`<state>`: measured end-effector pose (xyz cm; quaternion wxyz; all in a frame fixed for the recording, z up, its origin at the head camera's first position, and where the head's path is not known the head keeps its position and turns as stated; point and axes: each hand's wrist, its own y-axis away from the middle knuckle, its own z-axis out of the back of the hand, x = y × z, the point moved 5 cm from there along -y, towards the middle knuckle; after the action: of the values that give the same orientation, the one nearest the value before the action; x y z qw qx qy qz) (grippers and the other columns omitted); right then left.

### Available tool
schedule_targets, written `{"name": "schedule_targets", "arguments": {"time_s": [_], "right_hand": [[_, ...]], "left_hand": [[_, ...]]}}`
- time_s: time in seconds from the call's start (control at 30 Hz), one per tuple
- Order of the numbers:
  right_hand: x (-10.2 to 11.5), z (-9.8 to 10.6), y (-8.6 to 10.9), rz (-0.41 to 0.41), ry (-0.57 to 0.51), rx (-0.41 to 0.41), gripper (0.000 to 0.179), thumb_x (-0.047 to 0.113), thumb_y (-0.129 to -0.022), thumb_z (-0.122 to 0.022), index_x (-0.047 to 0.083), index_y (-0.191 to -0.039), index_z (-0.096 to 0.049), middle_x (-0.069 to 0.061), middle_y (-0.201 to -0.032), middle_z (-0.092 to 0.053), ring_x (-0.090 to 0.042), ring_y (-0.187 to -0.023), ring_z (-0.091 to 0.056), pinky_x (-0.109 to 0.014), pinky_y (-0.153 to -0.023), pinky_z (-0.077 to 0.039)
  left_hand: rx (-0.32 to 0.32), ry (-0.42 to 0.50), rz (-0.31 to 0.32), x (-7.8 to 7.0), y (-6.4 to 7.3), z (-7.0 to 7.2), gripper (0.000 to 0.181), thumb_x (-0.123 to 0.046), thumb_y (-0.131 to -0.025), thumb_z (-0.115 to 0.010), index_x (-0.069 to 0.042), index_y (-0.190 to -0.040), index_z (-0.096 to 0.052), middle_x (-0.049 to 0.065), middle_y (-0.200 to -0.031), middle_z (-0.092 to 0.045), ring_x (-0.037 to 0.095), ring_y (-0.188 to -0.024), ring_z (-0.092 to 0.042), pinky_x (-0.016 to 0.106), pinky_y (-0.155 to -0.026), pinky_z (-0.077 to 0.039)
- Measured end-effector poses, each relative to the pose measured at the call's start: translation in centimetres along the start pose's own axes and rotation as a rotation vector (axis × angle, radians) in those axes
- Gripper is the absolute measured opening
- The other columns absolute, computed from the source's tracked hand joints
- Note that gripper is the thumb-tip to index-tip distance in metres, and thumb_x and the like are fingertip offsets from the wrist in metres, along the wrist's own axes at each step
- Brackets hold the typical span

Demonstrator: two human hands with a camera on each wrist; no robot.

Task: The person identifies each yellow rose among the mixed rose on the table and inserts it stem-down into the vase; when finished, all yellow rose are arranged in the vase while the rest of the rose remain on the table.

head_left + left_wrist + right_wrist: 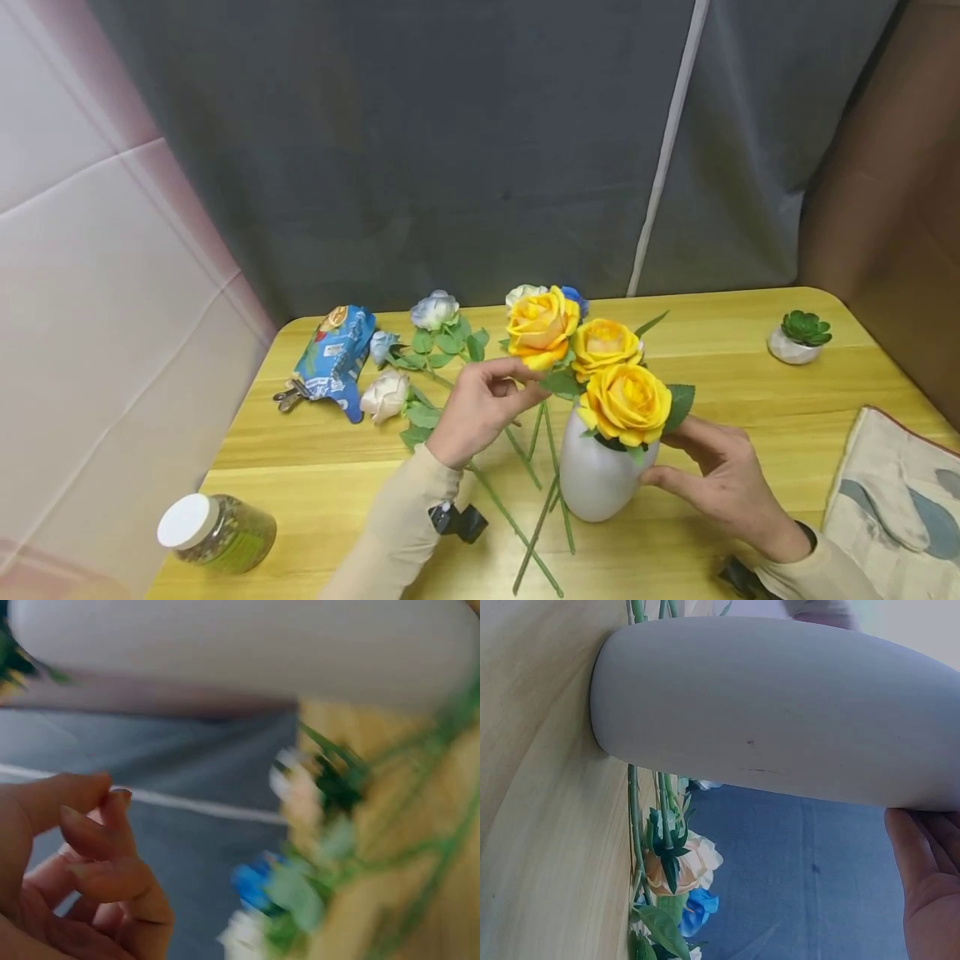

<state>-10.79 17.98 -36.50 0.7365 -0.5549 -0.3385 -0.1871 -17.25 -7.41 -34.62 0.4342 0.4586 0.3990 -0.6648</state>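
A white vase (598, 475) stands upright on the table, with yellow roses (626, 404) clustered at its mouth. My right hand (716, 483) grips the vase near its rim, thumb in front and fingers at the far side. In the right wrist view its fingers (915, 862) touch the vase wall. Left of the vase, my left hand (487, 408) is just below the leftmost yellow rose (543, 325). Its fingers are loosely curled in the left wrist view, with nothing visible between them. The lower stems of the roses are hidden inside the vase.
Loose flower stems (517, 525) cross the table left of the vase. Pale roses (386, 396) and a blue clipped bag (335, 354) lie farther left. A lidded jar (217, 533) lies front left. At right are a potted succulent (801, 337) and an oven mitt (892, 500).
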Motion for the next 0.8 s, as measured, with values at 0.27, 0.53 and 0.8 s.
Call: {"name": "schedule_targets", "arguments": {"time_s": [0.27,0.53,0.8], "right_hand": [[0.0,0.1,0.0,0.004,0.007,0.002,0.059,-0.017,-0.076,-0.079,-0.02,-0.13,-0.056,-0.01,-0.138,-0.067,-0.014,-0.124,-0.065,-0.022,-0.096,-0.056],[0.0,0.2,0.1,-0.007,0.012,0.002,0.059,-0.018,-0.076,-0.08,-0.02,-0.13,-0.056,-0.009,-0.137,-0.067,-0.014,-0.124,-0.066,-0.022,-0.095,-0.056],[0.0,0.1,0.0,0.0,-0.002,0.006,0.058,-0.017,-0.077,-0.08,-0.02,-0.13,-0.056,-0.01,-0.138,-0.067,-0.014,-0.125,-0.065,-0.022,-0.096,-0.056]], "left_hand": [[-0.032,-0.221,0.207,6.6,-2.2,-0.6,0.013,-0.018,-0.096,-0.072,-0.007,-0.095,-0.08,0.012,-0.08,-0.077,0.008,-0.052,-0.06,0.021,-0.048,-0.047],[0.108,-0.217,0.267,8.2,-2.2,-3.2,0.008,-0.013,-0.094,-0.075,-0.008,-0.09,-0.08,0.009,-0.066,-0.073,0.009,-0.044,-0.055,0.021,-0.041,-0.045],[0.249,-0.358,0.227,8.4,-1.6,-5.0,0.012,-0.009,-0.093,-0.075,-0.009,-0.083,-0.081,-0.001,-0.063,-0.071,0.006,-0.044,-0.056,0.018,-0.045,-0.043]]}}
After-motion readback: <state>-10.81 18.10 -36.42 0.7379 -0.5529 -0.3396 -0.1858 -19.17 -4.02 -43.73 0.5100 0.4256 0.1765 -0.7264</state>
